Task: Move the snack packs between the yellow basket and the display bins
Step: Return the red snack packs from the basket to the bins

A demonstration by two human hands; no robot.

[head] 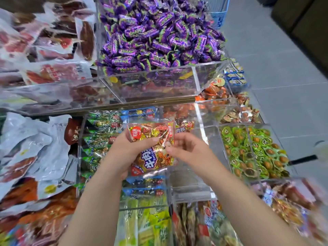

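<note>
The nearly bare clear bin [184,176] is standing open, seemingly awaiting stock. Just left of it, the red snack pack [150,153] is hovering, probably for slotting in. The left hand [124,153] is curling round it, and the right hand [188,150] is pinching the edge nearest the bin.

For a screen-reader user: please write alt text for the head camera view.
Two hands hold a red snack pack over clear display bins, the left hand gripping its side and the right hand pinching its edge. Purple candies fill the bin above; green packs fill bins to the right.
</note>
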